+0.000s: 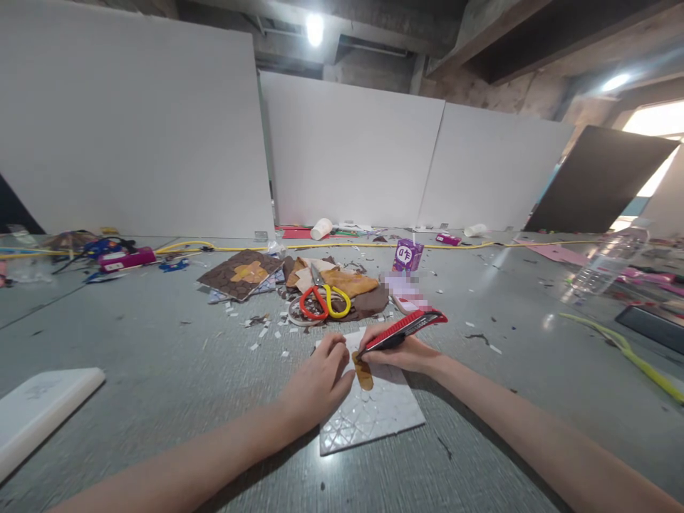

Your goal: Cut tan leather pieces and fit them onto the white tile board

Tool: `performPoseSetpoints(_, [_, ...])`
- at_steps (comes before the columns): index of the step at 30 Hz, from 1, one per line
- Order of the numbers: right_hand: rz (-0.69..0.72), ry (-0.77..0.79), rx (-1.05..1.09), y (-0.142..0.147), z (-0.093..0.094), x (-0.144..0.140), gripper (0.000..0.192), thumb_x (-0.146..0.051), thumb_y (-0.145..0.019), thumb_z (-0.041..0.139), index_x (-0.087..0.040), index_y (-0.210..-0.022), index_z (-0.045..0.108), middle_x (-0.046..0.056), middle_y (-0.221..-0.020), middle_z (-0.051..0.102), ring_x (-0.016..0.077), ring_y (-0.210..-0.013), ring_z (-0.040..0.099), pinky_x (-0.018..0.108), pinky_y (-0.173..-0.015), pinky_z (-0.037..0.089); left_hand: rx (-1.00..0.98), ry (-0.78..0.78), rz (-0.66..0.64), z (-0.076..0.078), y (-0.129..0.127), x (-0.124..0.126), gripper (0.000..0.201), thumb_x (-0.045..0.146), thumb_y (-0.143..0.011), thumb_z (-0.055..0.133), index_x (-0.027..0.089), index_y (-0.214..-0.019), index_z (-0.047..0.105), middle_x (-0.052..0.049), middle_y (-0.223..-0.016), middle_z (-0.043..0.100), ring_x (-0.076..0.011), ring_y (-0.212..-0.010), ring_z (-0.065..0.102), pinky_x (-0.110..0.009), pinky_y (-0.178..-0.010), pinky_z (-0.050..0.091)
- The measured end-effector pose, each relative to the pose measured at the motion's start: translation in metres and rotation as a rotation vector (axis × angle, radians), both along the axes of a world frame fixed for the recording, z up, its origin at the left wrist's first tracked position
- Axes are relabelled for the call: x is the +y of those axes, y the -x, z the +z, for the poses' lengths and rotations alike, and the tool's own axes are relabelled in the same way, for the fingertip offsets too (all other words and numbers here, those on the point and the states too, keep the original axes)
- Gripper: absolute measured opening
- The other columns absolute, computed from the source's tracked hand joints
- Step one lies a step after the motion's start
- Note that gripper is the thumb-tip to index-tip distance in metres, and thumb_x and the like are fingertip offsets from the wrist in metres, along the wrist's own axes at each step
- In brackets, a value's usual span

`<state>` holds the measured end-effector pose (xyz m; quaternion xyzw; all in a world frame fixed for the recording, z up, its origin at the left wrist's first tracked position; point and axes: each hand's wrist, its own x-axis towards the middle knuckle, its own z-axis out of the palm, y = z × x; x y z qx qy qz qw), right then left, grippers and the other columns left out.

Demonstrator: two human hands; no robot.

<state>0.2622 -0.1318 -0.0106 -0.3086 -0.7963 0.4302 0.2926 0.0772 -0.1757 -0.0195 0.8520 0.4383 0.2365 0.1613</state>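
Red knife (403, 329) at brown strip (364, 375) on white board (374, 420).
Right hand (398, 352): fingers grasp the knife; left hand (318, 377), at board's left: finger grip indeterminate.

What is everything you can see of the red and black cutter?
The cutter has a long, slim body, red with black parts, apparently plastic. The right hand grips it near its lower end, and it slants up rightward, its far end in the air. Its lower end points down at the brown strip; whether the blade touches is unclear.
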Motion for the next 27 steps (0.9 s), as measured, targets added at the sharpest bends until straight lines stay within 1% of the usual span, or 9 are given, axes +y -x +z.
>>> performPoseSetpoints(4, [0.033, -0.062, -0.027, 0.001, 0.0, 0.0, 0.012, -0.024, -0.067, 0.058, -0.015, -0.075, 0.061, 0.003, -0.074, 0.06, 0.0132, -0.069, 0.054, 0.026, -0.067, 0.043, -0.005, -0.012, -0.008, 0.0, 0.0, 0.0, 0.007, 0.021, -0.078, 0.036, 0.019, -0.081, 0.042, -0.008, -0.105, 0.04, -0.0185, -0.094, 0.047, -0.036, -0.084, 0.039])
performPoseSetpoints(6, [0.016, -0.024, -0.035, 0.002, 0.0, 0.0, 0.012, -0.024, -0.066, 0.059, -0.015, -0.074, 0.061, 0.003, -0.074, 0.06, 0.0132, -0.07, 0.054, 0.026, -0.066, 0.042, 0.003, -0.006, -0.003, 0.001, 0.0, 0.0, 0.007, 0.021, -0.078, 0.036, 0.018, -0.081, 0.042, -0.008, -0.105, 0.04, -0.0188, -0.094, 0.047, -0.036, -0.083, 0.039])
performPoseSetpoints(8, [-0.083, 0.074, 0.002, 0.003, 0.0, 0.001, 0.014, -0.028, -0.065, 0.06, -0.015, -0.073, 0.061, 0.002, -0.068, 0.058, 0.0122, -0.064, 0.052, 0.026, -0.061, 0.041, 0.011, 0.006, 0.003, 0.002, 0.0, 0.001, 0.008, 0.022, -0.078, 0.036, 0.018, -0.081, 0.042, -0.009, -0.105, 0.041, -0.0189, -0.093, 0.048, -0.036, -0.082, 0.039])
performPoseSetpoints(11, [-0.279, 0.195, 0.127, 0.006, -0.004, 0.002, 0.022, -0.036, -0.064, 0.06, -0.015, -0.069, 0.059, -0.002, -0.054, 0.049, 0.0085, -0.049, 0.043, 0.024, -0.048, 0.035, 0.023, 0.025, 0.001, 0.003, 0.0, 0.003, 0.009, 0.023, -0.078, 0.036, 0.018, -0.083, 0.042, -0.008, -0.105, 0.042, -0.0187, -0.09, 0.049, -0.035, -0.081, 0.04])
performPoseSetpoints(13, [-0.322, 0.22, 0.173, 0.008, -0.007, 0.003, 0.025, -0.039, -0.062, 0.061, -0.015, -0.069, 0.059, -0.003, -0.05, 0.045, 0.0076, -0.046, 0.039, 0.023, -0.046, 0.032, 0.028, 0.029, -0.001, 0.004, 0.0, 0.004, 0.009, 0.023, -0.078, 0.037, 0.018, -0.084, 0.042, -0.008, -0.104, 0.043, -0.0184, -0.089, 0.049, -0.034, -0.08, 0.04])
performPoseSetpoints(16, [-0.319, 0.209, 0.118, 0.01, -0.009, 0.002, 0.026, -0.04, -0.061, 0.062, -0.015, -0.07, 0.061, -0.001, -0.054, 0.05, 0.009, -0.05, 0.042, 0.024, -0.049, 0.034, 0.028, 0.033, 0.004, 0.004, 0.0, 0.005, 0.009, 0.022, -0.077, 0.038, 0.018, -0.084, 0.042, -0.008, -0.104, 0.043, -0.0181, -0.087, 0.05, -0.033, -0.078, 0.04])
performPoseSetpoints(19, [-0.294, 0.159, 0.006, 0.009, -0.008, 0.0, 0.027, -0.04, -0.063, 0.061, -0.015, -0.073, 0.062, 0.003, -0.067, 0.057, 0.0121, -0.061, 0.049, 0.027, -0.058, 0.038, 0.02, 0.025, 0.003, 0.003, 0.0, 0.005, 0.009, 0.022, -0.077, 0.038, 0.017, -0.084, 0.043, -0.008, -0.103, 0.044, -0.0181, -0.088, 0.049, -0.034, -0.079, 0.04])
performPoseSetpoints(21, [-0.259, 0.134, -0.047, 0.008, -0.007, 0.0, 0.028, -0.041, -0.066, 0.058, -0.015, -0.076, 0.062, 0.004, -0.072, 0.059, 0.0136, -0.067, 0.051, 0.027, -0.063, 0.039, 0.012, 0.016, 0.002, 0.003, 0.001, 0.005, 0.009, 0.021, -0.077, 0.038, 0.017, -0.084, 0.043, -0.008, -0.103, 0.044, -0.0183, -0.089, 0.048, -0.033, -0.08, 0.039])
performPoseSetpoints(27, [-0.201, 0.081, -0.058, 0.007, -0.01, 0.001, 0.029, -0.043, -0.066, 0.057, -0.015, -0.076, 0.062, 0.004, -0.074, 0.061, 0.0143, -0.069, 0.053, 0.026, -0.065, 0.041, -0.005, 0.005, -0.014, 0.001, 0.001, 0.005, 0.01, 0.021, -0.077, 0.038, 0.017, -0.084, 0.043, -0.007, -0.101, 0.045, -0.0181, -0.091, 0.048, -0.033, -0.081, 0.039])
